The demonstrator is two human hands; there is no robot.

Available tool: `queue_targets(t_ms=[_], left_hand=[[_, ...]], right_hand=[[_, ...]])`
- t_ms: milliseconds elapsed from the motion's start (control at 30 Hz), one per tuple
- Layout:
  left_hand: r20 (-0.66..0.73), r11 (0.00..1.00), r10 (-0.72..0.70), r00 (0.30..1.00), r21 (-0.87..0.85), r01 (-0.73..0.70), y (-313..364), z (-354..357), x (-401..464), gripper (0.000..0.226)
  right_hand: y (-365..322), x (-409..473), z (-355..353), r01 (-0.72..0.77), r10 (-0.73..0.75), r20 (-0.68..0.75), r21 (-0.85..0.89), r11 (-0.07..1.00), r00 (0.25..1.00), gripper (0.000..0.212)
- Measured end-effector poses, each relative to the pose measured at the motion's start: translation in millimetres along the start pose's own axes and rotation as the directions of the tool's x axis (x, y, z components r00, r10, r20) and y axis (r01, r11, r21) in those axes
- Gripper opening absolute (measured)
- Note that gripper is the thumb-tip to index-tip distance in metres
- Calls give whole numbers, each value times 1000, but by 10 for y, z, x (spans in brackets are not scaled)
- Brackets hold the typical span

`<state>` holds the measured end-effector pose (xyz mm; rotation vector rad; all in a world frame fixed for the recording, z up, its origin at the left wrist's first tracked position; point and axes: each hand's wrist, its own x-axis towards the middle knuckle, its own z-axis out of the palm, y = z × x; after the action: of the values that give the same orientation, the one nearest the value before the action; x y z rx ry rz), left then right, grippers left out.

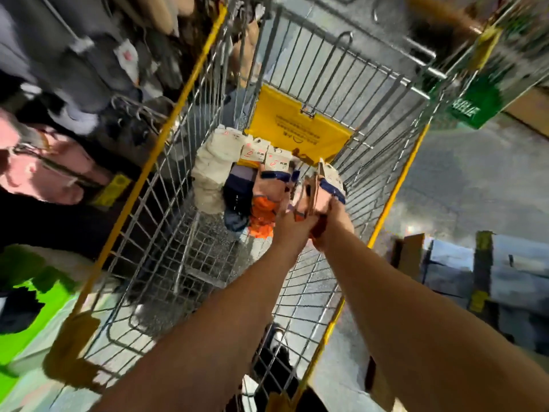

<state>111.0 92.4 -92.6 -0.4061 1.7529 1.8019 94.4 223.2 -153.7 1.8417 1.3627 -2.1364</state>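
Reaching into the cart (371,93), we clamp our left hand (292,230) and right hand (330,223) together on a sock pack (325,185) jutting past them; more packs (252,162) lie beyond, leftward.

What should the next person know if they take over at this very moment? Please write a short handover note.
Left hand: grip on the near end of the sock pack, inside the cart.
Right hand: holds the same pack beside the left hand.
Things: cream socks, navy socks and orange socks lie on the cart floor, near the yellow panel.
Done: several packs are already in the cart.
Left: probably lay this pack with the others, then let go.
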Motion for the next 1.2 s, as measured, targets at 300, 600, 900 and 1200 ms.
queue_targets(t_ms=[300, 600, 900, 1200], left_hand=[[-183, 978, 186, 965, 127, -165, 776, -24, -1100, 29], [-414, 904, 414, 811, 86, -418, 1256, -694, -2490, 15], [-650, 812, 422, 632, -39, -583, 1055, -1554, -3893, 35], [-729, 641, 410, 547, -197, -742, 647, -2801, -5562, 88]], right_hand=[[-519, -1854, -3, -13, -82, 509, 179, 984, 857, 54], [-621, -3268, 2, 74, 90, 846, -151, 986, 526, 44], [56, -4675, 259, 294, 207, 977, -212, 932, 47, 45], [1476, -6280, 166, 605, 98, 987, -3, 796, -124, 18]])
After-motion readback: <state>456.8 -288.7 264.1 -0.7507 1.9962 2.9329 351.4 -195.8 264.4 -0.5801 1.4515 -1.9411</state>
